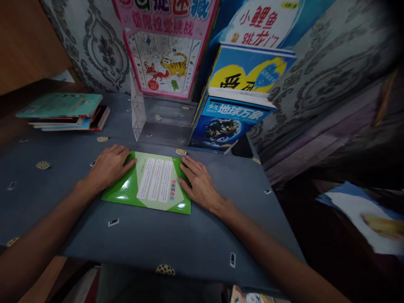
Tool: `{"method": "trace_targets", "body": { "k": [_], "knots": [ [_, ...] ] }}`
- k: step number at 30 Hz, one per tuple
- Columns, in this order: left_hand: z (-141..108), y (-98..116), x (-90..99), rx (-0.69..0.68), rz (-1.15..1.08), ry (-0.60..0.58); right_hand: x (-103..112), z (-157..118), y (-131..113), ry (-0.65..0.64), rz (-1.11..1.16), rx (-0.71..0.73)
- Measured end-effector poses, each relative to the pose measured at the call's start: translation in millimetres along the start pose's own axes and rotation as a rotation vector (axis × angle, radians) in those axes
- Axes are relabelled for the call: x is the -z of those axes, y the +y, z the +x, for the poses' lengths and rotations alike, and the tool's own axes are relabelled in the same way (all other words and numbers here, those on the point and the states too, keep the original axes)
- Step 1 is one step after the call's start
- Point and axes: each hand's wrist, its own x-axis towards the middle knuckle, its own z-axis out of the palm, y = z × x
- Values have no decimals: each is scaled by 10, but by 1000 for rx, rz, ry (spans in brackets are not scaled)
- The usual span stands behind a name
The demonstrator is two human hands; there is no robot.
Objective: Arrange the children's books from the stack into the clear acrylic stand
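A thin green book (159, 181) lies flat on the table, turned sideways to me, its pale panel and columns of printed text facing up. Along its left edge is my left hand (110, 166), with the thumb over the cover near the top corner. My right hand (200, 185) grips the opposite edge, fingers near the upper right corner and thumb lower down. Just beyond the book stands a clear acrylic book rack (138, 113). In the rack's right part, a blue book with a globe picture (221, 126) leans in front of other books.
A pink picture book (167, 54) stands at the rack's back. Several books, a teal one (59, 105) on top, are stacked at the left. A dark flat object (242, 147) lies by the rack's right end. The table's right edge (285, 214) drops to a dark area with papers (356, 219).
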Motion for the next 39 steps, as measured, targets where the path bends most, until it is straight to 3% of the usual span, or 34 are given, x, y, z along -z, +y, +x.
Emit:
{"method": "trace_targets", "body": {
  "k": [8,15,30,39],
  "knots": [
    [7,12,6,10,9,-11,117,-358,-122,-121,-8,81],
    [9,-8,-9,12,3,-5,153,-513,-135,-135,15,130],
    [-41,-108,-53,-19,-147,36,148,-619,-197,86,32,327],
    [-404,-327,23,-87,-302,-86,169,-599,-238,148,33,338]
  ]
}}
